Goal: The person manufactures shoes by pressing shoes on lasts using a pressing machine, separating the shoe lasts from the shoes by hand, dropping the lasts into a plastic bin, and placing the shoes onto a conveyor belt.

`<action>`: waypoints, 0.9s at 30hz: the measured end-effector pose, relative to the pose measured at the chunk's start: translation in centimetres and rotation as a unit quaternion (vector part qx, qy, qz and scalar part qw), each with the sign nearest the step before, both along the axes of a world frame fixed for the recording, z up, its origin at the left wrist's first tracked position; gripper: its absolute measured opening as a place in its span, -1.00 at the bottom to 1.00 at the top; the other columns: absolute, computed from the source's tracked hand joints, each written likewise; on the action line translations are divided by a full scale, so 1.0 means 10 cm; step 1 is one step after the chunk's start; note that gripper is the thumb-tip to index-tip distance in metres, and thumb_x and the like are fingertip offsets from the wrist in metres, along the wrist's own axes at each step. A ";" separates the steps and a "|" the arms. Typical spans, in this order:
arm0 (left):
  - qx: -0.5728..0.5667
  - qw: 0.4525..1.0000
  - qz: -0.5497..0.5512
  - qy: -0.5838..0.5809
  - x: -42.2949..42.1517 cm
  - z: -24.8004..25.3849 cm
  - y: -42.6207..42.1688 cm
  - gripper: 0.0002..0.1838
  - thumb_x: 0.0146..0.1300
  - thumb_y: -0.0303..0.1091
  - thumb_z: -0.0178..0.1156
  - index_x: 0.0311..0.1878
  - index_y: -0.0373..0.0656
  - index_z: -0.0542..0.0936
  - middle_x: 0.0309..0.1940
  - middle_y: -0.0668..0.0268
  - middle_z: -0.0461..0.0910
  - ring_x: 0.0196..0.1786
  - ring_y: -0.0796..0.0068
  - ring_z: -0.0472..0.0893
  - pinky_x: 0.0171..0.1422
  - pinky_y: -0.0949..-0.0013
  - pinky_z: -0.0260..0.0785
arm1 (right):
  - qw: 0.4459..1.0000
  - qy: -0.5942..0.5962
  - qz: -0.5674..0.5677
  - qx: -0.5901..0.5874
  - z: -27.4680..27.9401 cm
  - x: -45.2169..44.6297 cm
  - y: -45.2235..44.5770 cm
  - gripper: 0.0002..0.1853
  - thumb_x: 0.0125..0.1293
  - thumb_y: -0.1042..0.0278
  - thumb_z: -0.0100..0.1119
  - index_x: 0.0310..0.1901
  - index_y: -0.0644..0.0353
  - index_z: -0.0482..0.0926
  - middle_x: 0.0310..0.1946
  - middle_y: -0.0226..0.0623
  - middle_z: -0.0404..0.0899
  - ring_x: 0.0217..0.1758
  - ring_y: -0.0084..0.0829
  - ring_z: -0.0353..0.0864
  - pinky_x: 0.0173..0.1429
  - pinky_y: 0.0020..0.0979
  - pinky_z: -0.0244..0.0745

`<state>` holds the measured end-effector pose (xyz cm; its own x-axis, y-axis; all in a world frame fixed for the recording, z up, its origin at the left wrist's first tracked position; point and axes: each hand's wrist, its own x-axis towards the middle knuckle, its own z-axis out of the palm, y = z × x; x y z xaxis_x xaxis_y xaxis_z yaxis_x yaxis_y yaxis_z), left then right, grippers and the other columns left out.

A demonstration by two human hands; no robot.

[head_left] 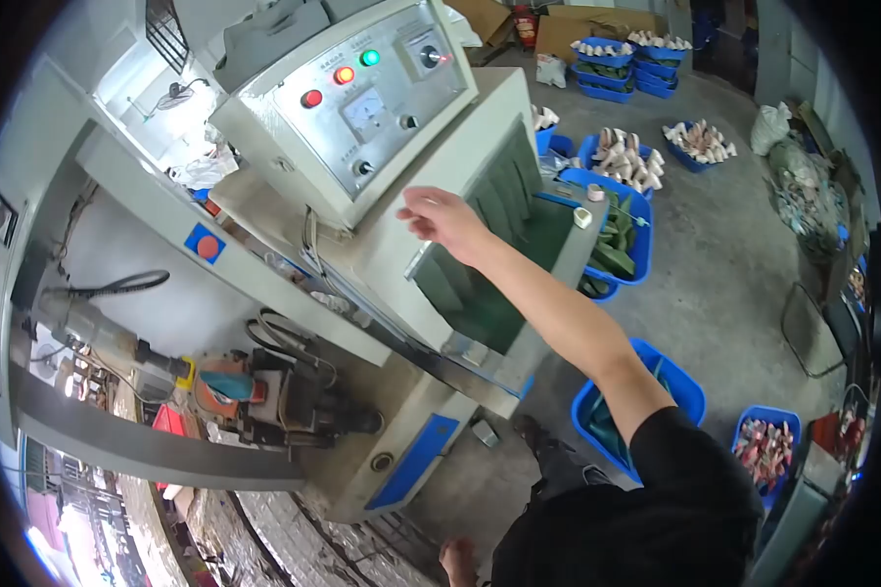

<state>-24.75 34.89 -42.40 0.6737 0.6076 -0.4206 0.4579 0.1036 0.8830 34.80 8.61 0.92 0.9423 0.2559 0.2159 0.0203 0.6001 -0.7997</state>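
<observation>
My right hand (440,223) is raised in front of the cream machine (387,249), just below its control panel (367,108). Its fingers are loosely bent and apart, and nothing shows in them. Red, orange and green lamps, a gauge and knobs sit on the panel. Under my forearm are dark green hanging strips (504,191) at the machine's opening, above a green bed (504,318). Low at the bottom edge, my left hand (457,560) shows only in part, near my leg; its fingers are too hidden to read.
At left, a framed machine (157,460) has a red button (207,247) and a clamped teal and orange piece (233,386). A blue basket (690,377) stands by my legs. Blue baskets with pale pieces (626,161) and reddish pieces (765,450) stand on the floor at right.
</observation>
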 end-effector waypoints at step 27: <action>-0.044 0.993 -0.011 0.112 1.91 -0.06 0.72 -0.67 0.33 -0.40 0.16 0.10 -0.35 0.61 -0.27 0.24 0.57 -0.27 0.37 0.47 -0.22 0.23 0.36 | 0.788 -0.264 -0.507 -0.230 0.17 1.96 0.03 -0.81 0.32 0.46 0.33 -0.07 0.30 0.63 -0.25 -0.25 0.58 -0.40 -0.53 0.55 -0.36 -0.50 0.43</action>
<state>-5.69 42.14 -43.01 0.5701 0.5480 -0.6122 0.6440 0.1647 0.7471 54.40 8.92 2.63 0.5218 -0.4049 0.7509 0.7061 -0.2890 -0.6465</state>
